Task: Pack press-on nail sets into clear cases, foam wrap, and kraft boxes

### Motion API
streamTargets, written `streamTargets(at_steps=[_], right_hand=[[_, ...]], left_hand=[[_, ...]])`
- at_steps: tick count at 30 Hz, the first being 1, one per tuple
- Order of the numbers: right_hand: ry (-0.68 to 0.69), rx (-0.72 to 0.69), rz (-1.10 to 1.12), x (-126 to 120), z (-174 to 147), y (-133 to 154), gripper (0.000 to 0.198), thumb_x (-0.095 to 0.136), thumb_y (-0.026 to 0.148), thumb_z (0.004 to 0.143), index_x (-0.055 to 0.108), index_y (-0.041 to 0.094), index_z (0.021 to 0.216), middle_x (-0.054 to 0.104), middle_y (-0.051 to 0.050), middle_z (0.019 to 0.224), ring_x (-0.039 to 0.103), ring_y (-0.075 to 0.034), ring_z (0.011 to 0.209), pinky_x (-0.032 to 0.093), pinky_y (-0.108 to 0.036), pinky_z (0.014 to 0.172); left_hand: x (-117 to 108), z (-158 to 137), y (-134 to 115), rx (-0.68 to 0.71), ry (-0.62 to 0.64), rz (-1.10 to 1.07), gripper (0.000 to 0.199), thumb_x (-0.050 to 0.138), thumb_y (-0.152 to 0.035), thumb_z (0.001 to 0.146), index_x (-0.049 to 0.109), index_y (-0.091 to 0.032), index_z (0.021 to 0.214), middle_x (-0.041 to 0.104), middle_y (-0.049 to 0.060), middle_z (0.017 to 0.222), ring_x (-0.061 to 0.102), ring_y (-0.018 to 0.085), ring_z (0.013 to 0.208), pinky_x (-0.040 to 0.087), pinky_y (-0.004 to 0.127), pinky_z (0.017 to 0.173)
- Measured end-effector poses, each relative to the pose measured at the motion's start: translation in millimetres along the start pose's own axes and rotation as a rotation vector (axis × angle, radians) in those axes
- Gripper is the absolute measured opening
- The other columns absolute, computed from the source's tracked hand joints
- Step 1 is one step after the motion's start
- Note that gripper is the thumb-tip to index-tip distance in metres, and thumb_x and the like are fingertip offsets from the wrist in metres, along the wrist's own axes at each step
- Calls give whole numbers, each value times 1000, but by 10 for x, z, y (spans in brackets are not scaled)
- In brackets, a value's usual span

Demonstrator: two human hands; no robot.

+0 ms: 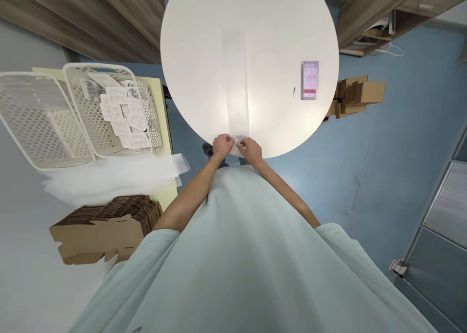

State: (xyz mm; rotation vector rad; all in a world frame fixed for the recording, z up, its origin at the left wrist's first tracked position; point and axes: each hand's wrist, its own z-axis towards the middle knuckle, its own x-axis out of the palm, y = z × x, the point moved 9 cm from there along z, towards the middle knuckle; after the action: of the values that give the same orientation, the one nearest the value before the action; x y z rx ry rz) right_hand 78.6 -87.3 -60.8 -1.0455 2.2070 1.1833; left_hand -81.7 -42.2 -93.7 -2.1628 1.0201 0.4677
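Fingers (229,137) of left hand (222,145) and right hand (251,150) pinch the translucent strip (235,75) at its near end; right of it I see a blurred purple item (310,78).

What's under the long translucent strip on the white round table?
Bare white round table shows through most of the long translucent strip. The left hand and right hand partly cover the near end; anything beneath their fingers is hidden.

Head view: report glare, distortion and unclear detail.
Head view: glare brightens the round white table beside the pale translucent strip; head view: apparent wide-angle distortion slants the brown wood-grain cabinet; head view: coarse pixelation obscures the pink-purple rectangular item.
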Motion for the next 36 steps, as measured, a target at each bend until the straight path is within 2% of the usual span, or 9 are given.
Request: streamTargets(at_steps=[4,8,13,19,22,25,29,32,36], right_hand=[[-119,153,78,-244,-6,-302,24,64,41,110,71,22,122,74,-10,121,70,-27,111,55,-38,92],[-95,271,144,-251,36,-484,33,72,46,106,71,19,126,76,-15,128,72,-30,119,56,-40,98],[-2,322,245,-123,86,-467,32,67,50,109,77,20,116,83,-12,124,76,-28,118,58,-36,98],[-8,339,216,-106,79,-407,30,65,46,109,77,20,119,83,-12,126,78,-27,118,59,-36,100],[-12,335,206,-100,86,-409,30,65,46,109,77,20,118,83,-12,125,78,-28,118,59,-36,100],[-18,333,200,-94,100,-427,29,66,46,109,78,20,117,84,-12,122,78,-29,118,60,-37,101],[-28,343,213,-104,121,-448,28,68,45,107,78,21,115,84,-12,121,79,-28,116,60,-38,102],[-18,354,242,-113,132,-459,27,69,45,105,79,20,112,84,-12,120,79,-28,116,59,-37,101],[-1,355,301,-114,141,-483,27,72,46,102,77,21,91,84,-9,102,79,-25,104,59,-34,95]], left_hand=[[11,-2,-3,-6,-17,23,13,70,-29,97,82,-23,99,85,14,110,77,37,112,58,47,101],[22,-19,-6,-30,-6,71,15,66,-28,101,80,-22,102,84,15,114,77,36,114,58,46,101],[7,-42,19,-65,15,123,17,64,-35,105,76,-24,104,83,12,119,76,33,115,58,43,99],[-12,-101,-13,-46,11,204,21,60,-41,109,72,-23,109,80,14,120,74,36,119,59,48,102],[-82,-142,-160,100,-79,243,27,60,-31,107,67,-17,129,72,22,139,69,39,132,57,51,110],[-83,-217,-432,442,-127,284,45,53,-18,106,58,-13,151,54,27,166,48,40,160,43,57,128],[123,-337,-573,826,36,317,59,43,-12,105,52,-17,163,44,20,179,29,34,173,30,60,138],[244,-338,-458,858,139,351,65,45,-10,99,53,-12,164,48,23,176,38,33,170,36,60,137],[260,-403,-359,865,146,382,66,46,-20,103,50,-5,167,44,26,177,36,37,171,35,60,138]])
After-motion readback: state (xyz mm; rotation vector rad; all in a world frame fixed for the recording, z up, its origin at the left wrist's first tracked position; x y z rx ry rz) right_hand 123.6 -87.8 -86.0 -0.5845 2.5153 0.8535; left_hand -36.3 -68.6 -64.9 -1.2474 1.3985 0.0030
